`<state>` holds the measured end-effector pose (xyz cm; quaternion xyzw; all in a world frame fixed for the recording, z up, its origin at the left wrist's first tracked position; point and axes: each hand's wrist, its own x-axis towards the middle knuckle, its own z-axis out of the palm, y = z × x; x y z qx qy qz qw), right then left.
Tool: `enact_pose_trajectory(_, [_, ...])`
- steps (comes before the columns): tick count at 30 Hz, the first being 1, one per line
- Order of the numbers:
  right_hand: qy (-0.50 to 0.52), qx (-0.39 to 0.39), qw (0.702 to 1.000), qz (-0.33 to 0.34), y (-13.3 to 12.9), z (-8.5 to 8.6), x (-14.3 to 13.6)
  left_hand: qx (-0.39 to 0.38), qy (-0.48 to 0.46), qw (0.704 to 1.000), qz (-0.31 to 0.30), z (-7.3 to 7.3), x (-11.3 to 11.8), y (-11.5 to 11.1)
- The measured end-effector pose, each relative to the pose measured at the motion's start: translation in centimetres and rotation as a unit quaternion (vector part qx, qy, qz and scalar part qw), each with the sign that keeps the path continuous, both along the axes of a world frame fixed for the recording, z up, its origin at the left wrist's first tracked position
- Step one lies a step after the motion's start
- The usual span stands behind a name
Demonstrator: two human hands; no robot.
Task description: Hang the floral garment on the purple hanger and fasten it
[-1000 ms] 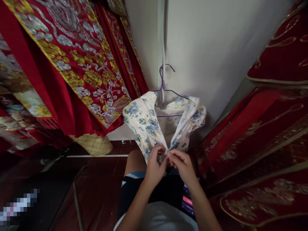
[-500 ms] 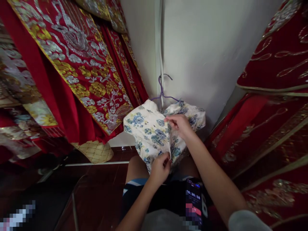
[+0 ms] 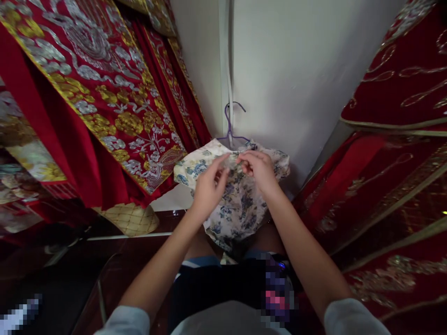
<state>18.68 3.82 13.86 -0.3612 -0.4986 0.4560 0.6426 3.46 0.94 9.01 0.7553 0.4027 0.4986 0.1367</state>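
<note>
Head view: a flowered garment (image 3: pixel 240 209) hangs upright on a purple hanger (image 3: pixel 229 124), directly in front of the seated person and close to the wall (image 3: pixel 293 70). Its lower end falls between the thighs, above dark shorts (image 3: pixel 216 284).

The right hand (image 3: pixel 257 168) pinches the garment at the neckline, fingertips drawn together. The left hand (image 3: pixel 210 182) is curled at the front, just beside, with a narrow gap between thumb and fingers; whether cloth is caught there cannot be told. Both hands cover part of the neckline and chest.

A pale cord (image 3: pixel 228 70) runs down the wall past the hanger's hook; whether it bears the hanger is unclear. On the left, a red embroidered cloth (image 3: pixel 129 123) reaches close to the garment's sleeve, narrowing the space. Below it sit a cream quilted cloth (image 3: pixel 134 218) and a white bar (image 3: pixel 129 236) near the floor (image 3: pixel 131 260). More red cloth (image 3: pixel 363 163) crowds the right side, near the right forearm.
</note>
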Motion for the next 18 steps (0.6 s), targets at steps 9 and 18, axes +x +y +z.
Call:
enact_pose_trajectory(9, [-0.105, 0.059, 0.991, -0.062, 1.9, -2.9, -0.2, 0.147, 0.008, 0.988, 0.039, 6.1, 0.7, 3.0])
enact_pose_trajectory(18, [-0.058, -0.037, 0.998, 0.014, -1.1, -9.0, -0.6, 0.059, -0.357, 0.926, 0.106, 1.7, -10.9, 7.5])
